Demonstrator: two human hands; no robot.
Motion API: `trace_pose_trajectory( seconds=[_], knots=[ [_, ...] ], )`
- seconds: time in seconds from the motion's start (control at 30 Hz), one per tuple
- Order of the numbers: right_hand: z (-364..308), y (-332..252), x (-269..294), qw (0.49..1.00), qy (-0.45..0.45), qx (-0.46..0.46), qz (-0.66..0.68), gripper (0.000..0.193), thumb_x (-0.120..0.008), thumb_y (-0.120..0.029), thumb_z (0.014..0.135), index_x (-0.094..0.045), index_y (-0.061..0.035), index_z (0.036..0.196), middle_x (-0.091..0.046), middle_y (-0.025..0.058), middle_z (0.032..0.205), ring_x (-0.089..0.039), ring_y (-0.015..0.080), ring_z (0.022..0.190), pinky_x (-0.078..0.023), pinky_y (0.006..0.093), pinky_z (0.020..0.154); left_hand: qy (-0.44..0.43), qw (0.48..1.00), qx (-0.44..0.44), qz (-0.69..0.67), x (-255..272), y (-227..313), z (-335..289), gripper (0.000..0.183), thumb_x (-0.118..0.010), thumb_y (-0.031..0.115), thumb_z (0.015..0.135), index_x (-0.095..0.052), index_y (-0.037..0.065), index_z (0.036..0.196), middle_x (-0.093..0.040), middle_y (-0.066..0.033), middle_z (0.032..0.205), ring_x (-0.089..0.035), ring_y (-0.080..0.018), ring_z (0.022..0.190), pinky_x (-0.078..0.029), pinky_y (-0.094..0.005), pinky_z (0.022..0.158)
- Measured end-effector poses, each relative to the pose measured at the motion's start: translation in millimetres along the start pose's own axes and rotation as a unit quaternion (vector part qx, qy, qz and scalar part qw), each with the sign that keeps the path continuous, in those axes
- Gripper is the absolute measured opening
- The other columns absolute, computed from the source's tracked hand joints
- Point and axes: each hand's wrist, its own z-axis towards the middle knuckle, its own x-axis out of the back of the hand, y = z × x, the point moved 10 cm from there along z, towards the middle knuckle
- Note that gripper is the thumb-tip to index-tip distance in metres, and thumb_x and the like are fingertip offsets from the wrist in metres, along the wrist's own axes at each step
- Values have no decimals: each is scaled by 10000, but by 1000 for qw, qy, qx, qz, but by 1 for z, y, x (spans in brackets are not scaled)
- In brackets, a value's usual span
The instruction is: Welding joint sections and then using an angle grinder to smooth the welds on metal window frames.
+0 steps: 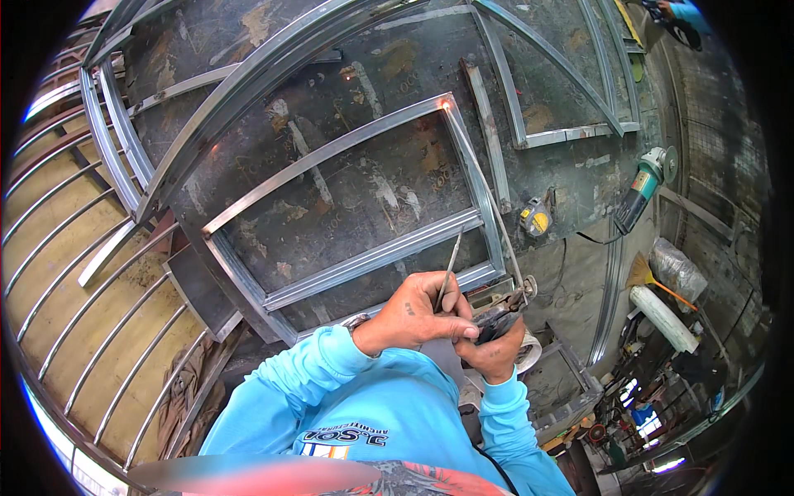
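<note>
My left hand [418, 307] pinches a thin grey rod [452, 260] that points up and away from me. Its thumb lies close against the dark electrode holder [498, 322] in my right hand [496, 354], whose fingers wrap round the handle. From the holder's jaws a long, thin welding rod [486, 190] reaches out to the far right corner of a metal frame [372, 260]. An orange glow [447, 104] shows at that corner, by the rod's tip. The frame, made of grey square tubing, lies flat on a dark, stained steel worktable [356, 207].
A yellow tape measure [537, 218] and a green angle grinder [638, 192] lie to the right. More metal frames [571, 136] rest at the far side. Curved bars [83, 351] fill the left. A broom [641, 273] and clutter stand at the lower right.
</note>
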Motion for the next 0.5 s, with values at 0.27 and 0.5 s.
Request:
trace_pose_trajectory(
  seconds=[0.27,0.5],
  knots=[
    [4,-8,1,999,6,26,-35,663,-872,-194,567,-551,9,1109,-672,53,829,-639,118,693,-533,283,623,3,1000,16,24,4,-6,-1,440,-841,30,761,-407,92,719,-702,-111,833,-609,-83,789,-504,-257,662],
    [1,-1,5,1000,2,26,-14,649,-866,-165,574,-550,4,1115,-680,64,869,-650,130,721,-544,294,652,-1,1000,-9,-5,2,-1,1,438,-844,39,762,-411,94,735,-704,-105,830,-630,-97,783,-521,-270,680]
  ],
)
